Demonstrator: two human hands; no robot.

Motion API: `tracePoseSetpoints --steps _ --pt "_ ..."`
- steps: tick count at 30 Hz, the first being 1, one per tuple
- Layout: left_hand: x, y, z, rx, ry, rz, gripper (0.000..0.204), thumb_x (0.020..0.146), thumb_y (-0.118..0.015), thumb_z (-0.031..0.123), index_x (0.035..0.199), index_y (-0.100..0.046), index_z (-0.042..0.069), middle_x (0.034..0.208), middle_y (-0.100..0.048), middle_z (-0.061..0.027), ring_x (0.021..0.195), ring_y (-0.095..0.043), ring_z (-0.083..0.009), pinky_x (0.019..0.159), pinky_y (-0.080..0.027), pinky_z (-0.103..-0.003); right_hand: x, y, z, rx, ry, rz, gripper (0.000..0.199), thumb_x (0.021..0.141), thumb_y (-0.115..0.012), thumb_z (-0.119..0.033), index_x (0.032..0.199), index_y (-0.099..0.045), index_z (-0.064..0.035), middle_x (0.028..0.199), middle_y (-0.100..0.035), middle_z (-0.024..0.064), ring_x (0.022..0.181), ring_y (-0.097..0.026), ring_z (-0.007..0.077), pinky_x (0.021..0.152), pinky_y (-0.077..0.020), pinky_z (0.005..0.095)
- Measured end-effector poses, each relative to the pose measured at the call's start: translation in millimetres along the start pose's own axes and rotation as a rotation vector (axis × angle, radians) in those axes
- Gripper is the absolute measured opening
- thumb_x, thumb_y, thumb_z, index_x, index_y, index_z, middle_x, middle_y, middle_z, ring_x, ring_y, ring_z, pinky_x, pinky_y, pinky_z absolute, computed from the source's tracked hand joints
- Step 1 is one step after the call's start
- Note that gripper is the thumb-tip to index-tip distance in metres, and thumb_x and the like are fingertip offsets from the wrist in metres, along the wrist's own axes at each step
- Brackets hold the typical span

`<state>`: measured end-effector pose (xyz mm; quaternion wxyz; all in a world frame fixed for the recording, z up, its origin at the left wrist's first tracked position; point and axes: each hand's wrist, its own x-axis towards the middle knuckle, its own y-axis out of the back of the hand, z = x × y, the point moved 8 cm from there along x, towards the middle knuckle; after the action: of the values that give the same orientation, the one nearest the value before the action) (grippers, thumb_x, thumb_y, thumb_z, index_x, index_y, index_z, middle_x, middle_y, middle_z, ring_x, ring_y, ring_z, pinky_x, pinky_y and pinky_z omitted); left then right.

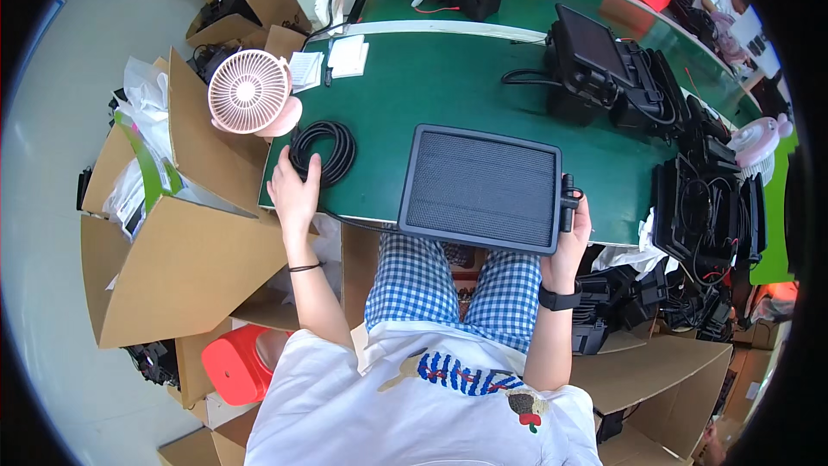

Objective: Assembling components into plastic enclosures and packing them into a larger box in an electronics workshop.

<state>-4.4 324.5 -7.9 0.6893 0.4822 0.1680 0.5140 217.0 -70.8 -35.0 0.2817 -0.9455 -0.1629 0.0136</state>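
Note:
My left hand [296, 194] grips the near-left side of a coil of black cable [343, 155] at the left of the green table. Its thumb is over the coil and its fingers are around the outer edge. A dark rectangular panel [483, 188] with a finely textured face and a raised frame extends past the table's near edge, above my lap. My right hand [576, 229] holds it by the right side, beside a short black cylindrical part [567, 203]. The fingers beneath the panel are hidden. A black cable leads from below the coil towards the panel's lower left corner.
A pink fan [247, 92] stands at the table's left edge, near white papers [348, 56]. Black box-shaped devices [595, 60] with cables crowd the right side. Open cardboard boxes [194, 272] flank the table, with a red stool [237, 365] at lower left.

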Motion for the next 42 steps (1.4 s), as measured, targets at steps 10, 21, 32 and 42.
tracePoseSetpoints --steps 10,21,32,42 --pt "-48 71 76 -0.888 -0.249 0.482 0.068 0.085 -0.067 -0.003 0.145 -0.034 0.0 0.141 -0.037 -0.0172 0.131 -0.038 -0.0274 0.113 -0.029 -0.042 1 -2 -5 -0.058 0.024 0.017 0.011 0.101 -0.05 -0.01 0.109 -0.055 -0.0042 0.133 -0.056 0.0119 0.117 -0.055 0.0165 0.102 -0.0429 0.0285" --pt "-162 63 264 -0.295 -1.409 -0.171 0.05 0.077 -0.062 0.059 0.112 -0.07 0.025 0.098 -0.055 0.0025 0.093 -0.058 -0.0179 0.086 -0.04 -0.037 -6 -5 -33 -0.121 0.145 0.065 0.018 0.098 -0.053 -0.005 0.116 -0.052 -0.0051 0.132 -0.054 0.0135 0.122 -0.052 0.0223 0.106 -0.0378 0.0351" --pt "-191 68 284 -0.281 -1.361 0.02 0.03 0.072 -0.075 0.02 0.099 -0.073 0.007 0.102 -0.063 -0.003 0.095 -0.061 -0.0211 0.08 -0.049 -0.038 -54 -69 -123 -1.234 0.806 -0.357 0.046 0.063 -0.082 -0.017 0.106 -0.066 -0.0133 0.108 -0.062 0.0043 0.098 -0.055 0.0268 0.086 -0.0478 0.0392" --pt "-196 70 274 -0.477 -1.38 0.016 0.023 0.071 -0.079 -0.001 0.092 -0.071 -0.005 0.099 -0.064 -0.0086 0.093 -0.065 -0.0245 0.075 -0.058 -0.038 -67 -98 -122 -1.664 0.949 -0.574 0.03 0.086 -0.064 -0.039 0.1 -0.063 -0.0119 0.087 -0.053 -0.002 0.077 -0.052 0.0132 0.064 -0.0414 0.0269"
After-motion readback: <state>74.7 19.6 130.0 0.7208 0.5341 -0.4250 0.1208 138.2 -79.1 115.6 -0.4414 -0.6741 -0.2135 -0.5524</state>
